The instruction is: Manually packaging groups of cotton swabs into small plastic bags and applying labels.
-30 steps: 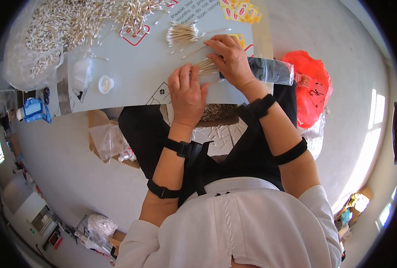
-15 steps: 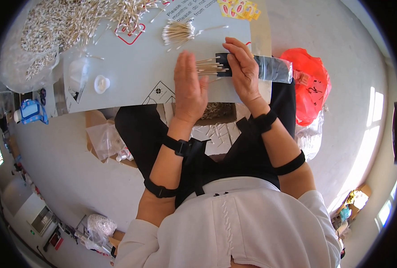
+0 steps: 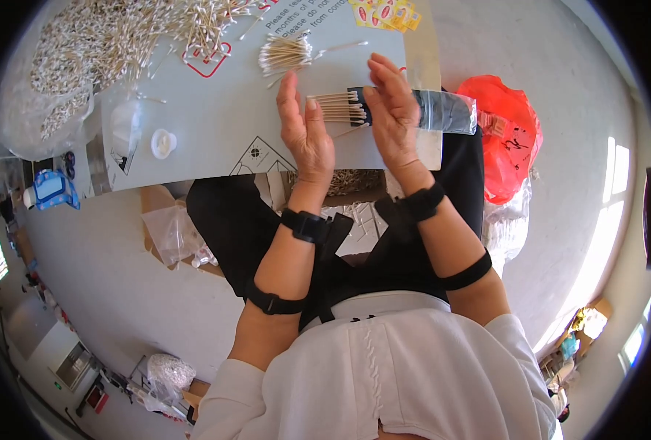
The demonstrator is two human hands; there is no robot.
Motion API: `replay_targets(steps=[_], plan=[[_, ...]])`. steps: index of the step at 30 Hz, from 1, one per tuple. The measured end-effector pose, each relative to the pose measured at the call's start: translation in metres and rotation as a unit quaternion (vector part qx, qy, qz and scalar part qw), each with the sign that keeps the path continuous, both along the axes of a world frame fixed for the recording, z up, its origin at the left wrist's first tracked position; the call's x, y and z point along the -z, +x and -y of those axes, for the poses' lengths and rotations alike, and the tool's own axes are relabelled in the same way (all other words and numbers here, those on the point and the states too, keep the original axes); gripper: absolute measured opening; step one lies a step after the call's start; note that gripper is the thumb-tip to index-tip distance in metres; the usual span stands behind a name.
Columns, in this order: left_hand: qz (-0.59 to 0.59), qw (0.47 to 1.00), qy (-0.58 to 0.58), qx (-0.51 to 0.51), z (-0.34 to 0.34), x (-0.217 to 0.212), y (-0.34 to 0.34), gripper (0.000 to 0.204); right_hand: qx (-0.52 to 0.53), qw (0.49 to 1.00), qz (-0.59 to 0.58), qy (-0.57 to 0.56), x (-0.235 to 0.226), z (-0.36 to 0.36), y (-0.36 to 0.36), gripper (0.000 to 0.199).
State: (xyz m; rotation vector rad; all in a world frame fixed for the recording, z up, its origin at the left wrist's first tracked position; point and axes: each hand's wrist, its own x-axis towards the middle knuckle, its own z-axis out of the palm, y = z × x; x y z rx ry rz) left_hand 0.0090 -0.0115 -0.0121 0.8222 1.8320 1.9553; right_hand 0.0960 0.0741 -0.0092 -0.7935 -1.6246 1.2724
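Bundle of cotton swabs (image 3: pixel 338 108): thin pale sticks lying side by side, one end pushed into the mouth of a narrow clear bag (image 3: pixel 443 111), the other end sticking out toward the person's left. Bundle and bag rest on the table (image 3: pixel 215 125), near its front edge.

Left hand (image 3: pixel 307 132): open, palm flat and upright, fingers straight, set against the free swab tips. Nothing gripped.
Right hand (image 3: pixel 393 110): open as well, palm facing the left one, resting on the bundle at the bag mouth. No closed grip seen; the two palms bracket the bundle.

Handling, judged: very light; each stick stiff but easy to snap; the bundle is loose and will splay or roll if pressed unevenly. Bag film is thin, slippery and crinkly. Best hold looks to be around the middle of the sticks, squeezed gently from both sides, with the bag pinched just behind its mouth.

Around: a second small swab bundle (image 3: pixel 285 53) further back; a large heap of loose swabs (image 3: pixel 113 37) at the far left; a small white cap (image 3: pixel 163 142); a red plastic bag (image 3: pixel 505 136) off the table's right edge.
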Motion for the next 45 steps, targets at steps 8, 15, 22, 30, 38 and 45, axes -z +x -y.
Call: replay_targets(steps=[8, 15, 22, 30, 38, 45], plan=[[-0.407, 0.858, -0.271, 0.159, 0.032, -0.026, -0.007, 0.065, -0.005, 0.929, 0.312, 0.197, -0.006, -0.060, 0.040, 0.039], [-0.416, 0.868, -0.241, 0.125, 0.018, -0.012, -0.026, 0.072, -0.004, 0.948, 0.202, 0.246, -0.010, -0.070, 0.010, 0.029], [-0.463, 0.806, -0.334, 0.157, 0.026, -0.006, -0.010, 0.065, -0.010, 0.927, 0.250, 0.279, -0.012, -0.065, -0.017, 0.019], [-0.452, 0.804, -0.342, 0.178, 0.023, -0.012, -0.003, 0.066, -0.066, 0.855, 0.348, 0.379, -0.003, -0.104, -0.031, 0.006], [-0.408, 0.869, -0.251, 0.124, 0.028, -0.011, -0.003, 0.066, -0.161, 0.884, 0.282, 0.335, -0.013, -0.036, -0.006, 0.007], [-0.391, 0.880, -0.241, 0.121, 0.023, -0.006, -0.007, 0.062, -0.069, 0.971, 0.148, 0.172, -0.004, -0.029, 0.004, 0.017]])
